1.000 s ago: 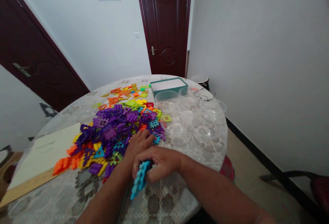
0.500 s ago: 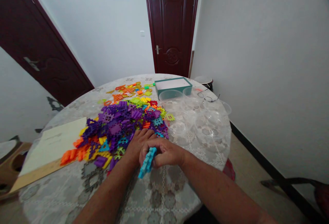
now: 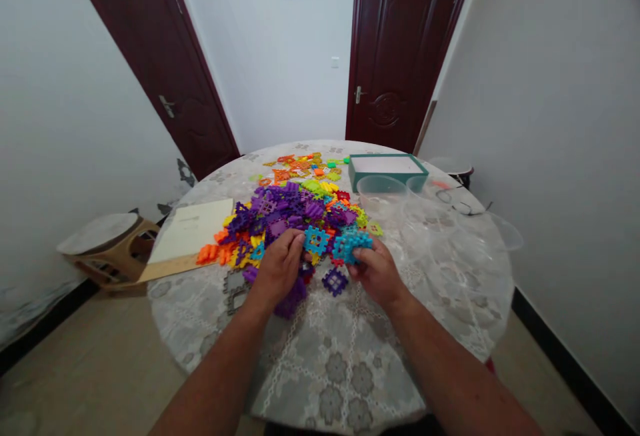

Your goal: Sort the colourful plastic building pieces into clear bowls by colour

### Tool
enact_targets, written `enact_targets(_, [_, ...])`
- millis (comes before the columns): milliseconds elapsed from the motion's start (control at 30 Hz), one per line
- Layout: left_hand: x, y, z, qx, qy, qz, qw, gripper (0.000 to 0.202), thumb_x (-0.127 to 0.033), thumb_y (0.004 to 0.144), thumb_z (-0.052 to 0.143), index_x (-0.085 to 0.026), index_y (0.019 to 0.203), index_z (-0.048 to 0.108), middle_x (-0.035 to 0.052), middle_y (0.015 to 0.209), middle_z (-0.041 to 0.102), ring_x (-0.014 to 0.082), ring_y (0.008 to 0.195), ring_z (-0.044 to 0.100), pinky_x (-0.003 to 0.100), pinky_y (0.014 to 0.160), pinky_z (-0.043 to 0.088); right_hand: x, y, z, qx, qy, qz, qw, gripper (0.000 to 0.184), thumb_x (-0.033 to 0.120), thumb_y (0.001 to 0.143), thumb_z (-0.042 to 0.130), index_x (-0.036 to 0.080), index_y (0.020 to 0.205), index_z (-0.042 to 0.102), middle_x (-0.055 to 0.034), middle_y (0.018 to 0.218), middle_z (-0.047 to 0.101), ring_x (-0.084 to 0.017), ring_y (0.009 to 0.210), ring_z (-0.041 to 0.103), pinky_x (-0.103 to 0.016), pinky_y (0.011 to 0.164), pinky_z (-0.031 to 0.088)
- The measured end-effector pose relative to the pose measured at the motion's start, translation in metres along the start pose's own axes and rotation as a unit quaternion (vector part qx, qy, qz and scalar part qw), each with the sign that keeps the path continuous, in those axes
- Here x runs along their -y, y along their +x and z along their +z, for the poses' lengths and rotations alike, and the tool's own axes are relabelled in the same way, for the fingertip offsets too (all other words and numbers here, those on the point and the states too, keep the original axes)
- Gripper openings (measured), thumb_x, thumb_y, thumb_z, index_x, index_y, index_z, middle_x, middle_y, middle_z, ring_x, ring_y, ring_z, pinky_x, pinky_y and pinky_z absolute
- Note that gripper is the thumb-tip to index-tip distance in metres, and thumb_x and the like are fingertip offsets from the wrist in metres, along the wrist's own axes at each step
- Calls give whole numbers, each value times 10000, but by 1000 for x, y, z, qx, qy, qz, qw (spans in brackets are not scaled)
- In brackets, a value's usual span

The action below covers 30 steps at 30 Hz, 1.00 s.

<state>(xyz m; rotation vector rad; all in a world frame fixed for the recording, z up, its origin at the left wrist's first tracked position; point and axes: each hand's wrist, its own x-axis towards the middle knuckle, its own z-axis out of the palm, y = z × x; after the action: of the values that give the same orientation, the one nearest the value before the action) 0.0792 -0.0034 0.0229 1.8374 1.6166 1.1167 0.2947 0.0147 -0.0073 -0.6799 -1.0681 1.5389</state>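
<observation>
My left hand (image 3: 283,264) pinches a flat blue square building piece (image 3: 317,241) with notched edges and holes. In my right hand (image 3: 376,266) is a small stack of similar blue building pieces (image 3: 350,245), its edge close beside the single piece. Both hands hover at the near side of a heap of plastic building pieces (image 3: 280,213), mostly purple, with yellow, orange and green ones mixed in. A dark purple square piece (image 3: 335,281) lies on the tablecloth between my hands. Under my left hand some purple pieces (image 3: 291,299) are partly covered.
Clear plastic tubs (image 3: 383,196) stand on the right of the round table (image 3: 345,369). Behind them is a green open box (image 3: 387,173). Orange pieces (image 3: 300,166) lie at the back. On the left are a pale sheet (image 3: 195,226) and a stool (image 3: 113,249).
My hands have moved apart and forward; the left has come out of the heap and now holds a blue piece. A dark purple piece now shows between them. The view has swung left.
</observation>
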Motion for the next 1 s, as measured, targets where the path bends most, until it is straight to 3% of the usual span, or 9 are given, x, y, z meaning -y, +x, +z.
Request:
enact_targets(67, [-1,-8,1,8,-51,-34,998,360,-521,1051,417,-236,1008,632,-1,774,718,184,701,658,304,707,501,-2,3,1,-21,-10,9,1000,239,342,741,662,219,907,541,59,627,587,-109,443,509,-211,405,388])
enact_targets(233, [6,-15,16,48,-127,-84,987,448,-636,978,504,-218,1062,641,23,812,757,212,707,704,321,680,548,-2,1,10,42,-129,54,989,229,338,788,614,235,964,509,82,543,594,-131,415,526,-220,425,435])
enact_targets(300, [11,-14,20,68,-124,-91,986,484,-661,969,507,-216,1103,644,28,844,772,217,714,713,332,699,564,-1,1,13,18,-190,47,980,196,304,810,594,246,969,494,95,531,580,-131,433,532,-214,446,434])
enact_targets(500, [19,-15,21,88,-65,-32,993,480,-653,978,492,-222,1046,691,23,857,773,212,759,729,309,719,574,6,0,16,-62,-292,-38,954,188,244,842,603,252,1015,529,90,650,548,-122,561,533,-222,554,437])
enact_targets(667, [27,-15,14,-3,30,50,998,426,-576,1006,479,-226,992,721,22,828,776,201,739,716,287,717,553,49,-13,-1,-113,-352,-120,921,315,278,902,604,259,1214,560,39,822,630,-146,672,580,-261,650,486])
enact_targets(767, [32,-13,9,-49,79,97,991,387,-540,997,508,-228,1015,736,35,907,797,216,826,738,292,798,554,97,-25,-36,-188,-442,-187,857,412,319,923,621,272,1328,557,-10,994,688,-177,775,625,-297,724,510])
enact_targets(867, [34,-11,9,-59,96,115,987,381,-528,1002,506,-222,1020,732,43,954,802,220,862,748,295,837,553,145,-29,-90,-294,-572,-227,731,419,346,938,609,251,1345,591,-67,1110,718,-231,887,654,-348,820,511])
enact_targets(933, [35,-11,9,-57,105,122,985,379,-526,1005,504,-222,1025,730,43,963,802,219,863,750,294,842,552,170,-26,-131,-348,-660,-197,636,416,337,935,602,219,1334,612,-104,1105,740,-267,916,673,-363,843,499])
enact_targets(1000, [35,-11,9,-56,113,129,984,374,-519,1010,498,-225,1022,728,41,955,801,216,851,750,291,838,552,183,-22,-167,-356,-735,-119,565,398,308,936,582,190,1312,635,-135,1066,759,-288,911,690,-355,830,488])
